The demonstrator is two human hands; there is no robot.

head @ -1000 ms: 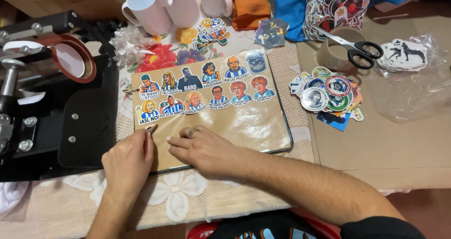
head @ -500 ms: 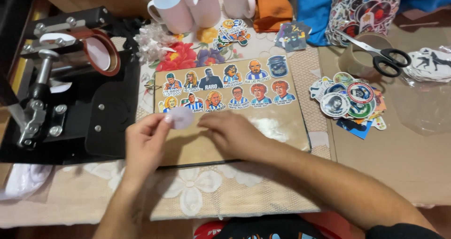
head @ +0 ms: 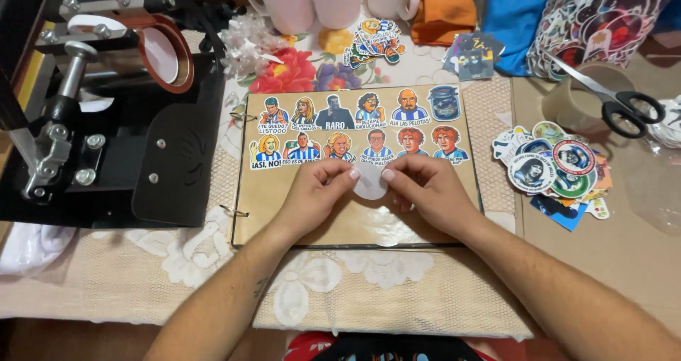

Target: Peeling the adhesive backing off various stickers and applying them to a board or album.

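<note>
Fingertips of your left hand [head: 312, 191] and right hand [head: 425, 187] pinch together the round white sticker [head: 369, 185] between them, just below the cartoon stickers [head: 355, 130]; peel slowly, keeping it flat.

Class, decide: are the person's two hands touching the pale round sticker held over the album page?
Touching. The head view shows the left hand and right hand pinching opposite edges of the pale round sticker between their fingertips.

Warm, even indoor light fell from above; my hands [head: 376, 191] cast soft shadows on the brown board [head: 355, 223]. Focus stayed sharp centrally, while the far corners bent slightly.
</note>
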